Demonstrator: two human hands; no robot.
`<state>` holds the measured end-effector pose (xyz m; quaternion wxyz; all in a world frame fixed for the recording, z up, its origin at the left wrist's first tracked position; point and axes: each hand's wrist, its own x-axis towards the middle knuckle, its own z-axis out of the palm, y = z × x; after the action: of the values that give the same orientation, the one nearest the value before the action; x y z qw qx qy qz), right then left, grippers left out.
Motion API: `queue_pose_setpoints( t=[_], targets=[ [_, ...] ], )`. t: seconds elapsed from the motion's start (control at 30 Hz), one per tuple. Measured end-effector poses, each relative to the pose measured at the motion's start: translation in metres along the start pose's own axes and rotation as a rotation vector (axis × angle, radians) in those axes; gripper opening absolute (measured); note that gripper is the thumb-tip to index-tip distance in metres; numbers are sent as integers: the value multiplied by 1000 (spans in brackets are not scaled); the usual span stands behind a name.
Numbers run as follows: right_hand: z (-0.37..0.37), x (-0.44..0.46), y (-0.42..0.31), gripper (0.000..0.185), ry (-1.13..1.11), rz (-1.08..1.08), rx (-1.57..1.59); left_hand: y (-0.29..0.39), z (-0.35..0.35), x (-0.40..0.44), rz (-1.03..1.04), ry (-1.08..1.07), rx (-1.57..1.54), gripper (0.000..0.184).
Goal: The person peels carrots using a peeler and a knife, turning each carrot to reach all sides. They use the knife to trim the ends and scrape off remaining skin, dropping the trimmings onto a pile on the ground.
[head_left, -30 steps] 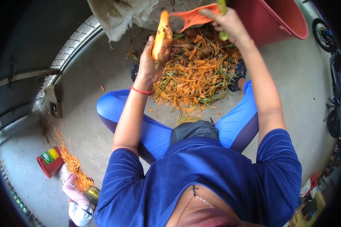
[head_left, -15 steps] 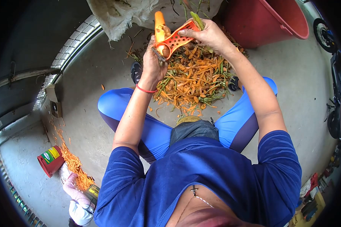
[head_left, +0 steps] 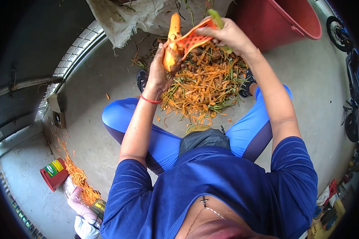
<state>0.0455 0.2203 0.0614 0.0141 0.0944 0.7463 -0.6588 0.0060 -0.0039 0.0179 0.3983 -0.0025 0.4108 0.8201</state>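
My left hand (head_left: pixel 159 73) is wrapped round the lower part of a knobbly orange carrot (head_left: pixel 174 27), whose narrow end points up. A red-orange peeler (head_left: pixel 192 39) with a holed handle reaches from the carrot's side to my right hand (head_left: pixel 232 38). The fingers of that hand are closed on the peeler's far end and slightly blurred. A yellow-green piece (head_left: pixel 216 18) sticks out above them; I cannot tell what it is. Below both hands lies a heap of orange peelings (head_left: pixel 205 85) mixed with green stalks.
A big red tub (head_left: pixel 267 30) stands at the upper right, beside a pale woven sack (head_left: pixel 125 24). At the lower left, another person's sleeve (head_left: pixel 81 205) is near orange shreds (head_left: pixel 77 175) and a tipped red bucket (head_left: pixel 54 181). A motorcycle (head_left: pixel 353 75) stands far right.
The peeler has moved from across the carrot's lower front to its right side, and my right hand has shifted right. The carrot has turned and tilted slightly right.
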Motion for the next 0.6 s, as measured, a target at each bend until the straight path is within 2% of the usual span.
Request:
queue_pose_setpoints(
  t=[0.07,0.1,0.2,0.23,0.27,0.33,0.4,0.47,0.57,0.6],
  targets=[
    [4,-2,1,33,-63,40,-21,-5,1,0,-5,58,21,41],
    [4,1,4,32,-62,30,-47,-9,-13,6,-50,-26,28,39],
    [4,4,4,25,-46,-1,-38,-4,3,-7,-94,-79,-6,40],
    [-5,11,13,26,-34,55,-57,-3,6,-8,-113,-19,31,41],
    [-15,13,11,28,-51,46,-29,-3,7,-8,-131,-47,35,42],
    [-40,29,25,30,223,38,-271,0,4,-9,-161,-104,41,42],
    [-100,43,29,30,399,-187,-183,0,-2,-11,-175,-146,27,48],
    [-124,31,12,30,651,-135,-173,4,1,-14,-181,-157,29,51],
    [-80,6,-27,30,541,-20,-97,6,8,-6,-81,-52,-77,50],
    [-59,7,-23,30,422,-13,-53,4,0,2,-77,-16,-125,49]
  ],
)
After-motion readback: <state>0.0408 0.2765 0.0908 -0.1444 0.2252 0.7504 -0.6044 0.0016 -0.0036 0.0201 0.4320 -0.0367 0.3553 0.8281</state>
